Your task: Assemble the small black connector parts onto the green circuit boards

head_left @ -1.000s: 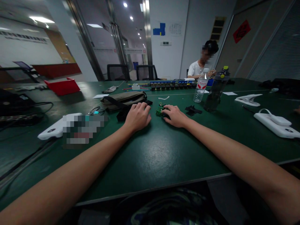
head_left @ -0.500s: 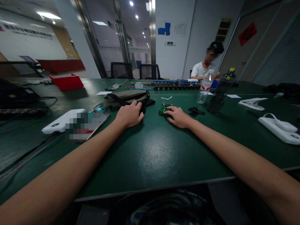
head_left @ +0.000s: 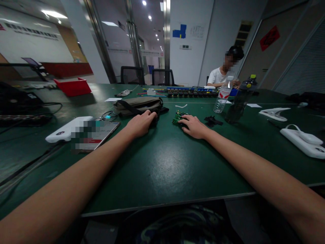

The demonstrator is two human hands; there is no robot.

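Observation:
My left hand (head_left: 141, 124) is beside the front of a grey-brown bag (head_left: 138, 104) with a black strap. Its fingers curl down over dark items at the bag's right end; what they hold is hidden. My right hand (head_left: 195, 126) rests at a small heap of green circuit boards (head_left: 175, 118). Its fingers are apart, with the tips over the boards and something dark just beneath them. Black plastic pieces (head_left: 212, 121) lie to the right of this hand.
A phone (head_left: 101, 135) and a white power bank (head_left: 63, 130) lie left. Right stand a clear water bottle (head_left: 222, 98) and a dark bottle (head_left: 237, 105). Beyond them sits a person (head_left: 218, 76). Another white power bank (head_left: 302, 142) lies far right.
My left fingers have drawn in slightly, and the thumb that stuck out is now tucked down. My right hand stays at the boards, almost unmoved.

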